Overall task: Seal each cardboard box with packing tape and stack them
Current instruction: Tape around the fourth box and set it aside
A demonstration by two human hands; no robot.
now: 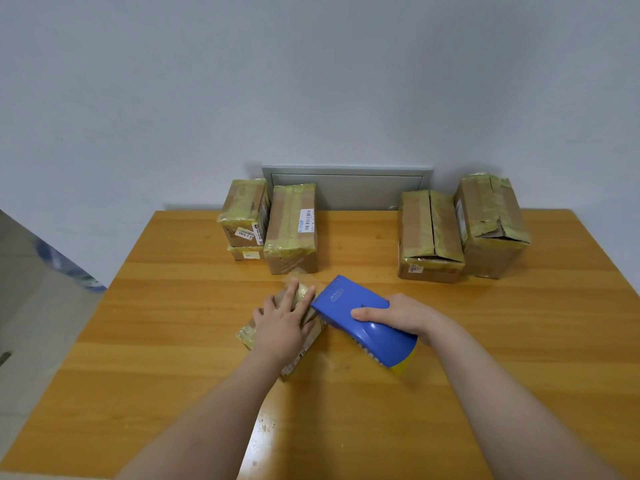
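Wooden table (173,323): beyond the left hand (280,323), 3 taped brown cardboard boxes (291,226), only 2 stacked. Beyond the right hand (398,315), 2 split-flap cardboard boxes (429,230) probably remain. Right grips the blue plastic tape dispenser (346,296); left presses flat-fingered on a small cardboard box (299,356), its sealing apparently underway.

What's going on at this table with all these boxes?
A person is sealing a small cardboard box on the wooden table. The left hand presses flat on it while the right hand grips a blue tape dispenser at its edge. More taped boxes stand in two groups along the back.
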